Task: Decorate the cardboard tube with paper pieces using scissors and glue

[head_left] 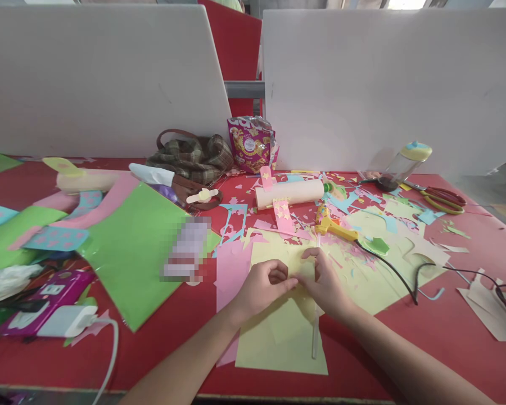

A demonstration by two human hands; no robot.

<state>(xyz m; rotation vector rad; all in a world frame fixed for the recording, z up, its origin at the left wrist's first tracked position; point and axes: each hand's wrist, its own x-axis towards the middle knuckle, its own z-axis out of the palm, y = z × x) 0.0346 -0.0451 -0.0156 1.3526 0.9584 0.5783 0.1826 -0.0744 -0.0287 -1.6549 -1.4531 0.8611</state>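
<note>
My left hand (pixel 262 288) is closed, with thumb and forefinger pinched on a piece of pale yellow paper (pixel 297 260). Facing it, my right hand (pixel 326 282) has its fingers bent over the right side of the same paper. Beneath both hands lies a larger pale yellow sheet (pixel 278 351), partly over a pink sheet (pixel 231 275). A thin translucent stick (pixel 314 343) runs under my right hand and sticks out toward me; I cannot tell whether that hand touches it. Just beyond my fingers is a yellow glue gun (pixel 335 228) with a black cord.
Behind the glue gun lies a cream paper tube (pixel 290 194) with pink strips. Scissors (pixel 442 198) and a clear bottle (pixel 406 163) stand far right. Left are a green sheet (pixel 137 253), a blurred phone-like object (pixel 188 247) and a white charger (pixel 67 322). Paper scraps litter the red table (pixel 362 360).
</note>
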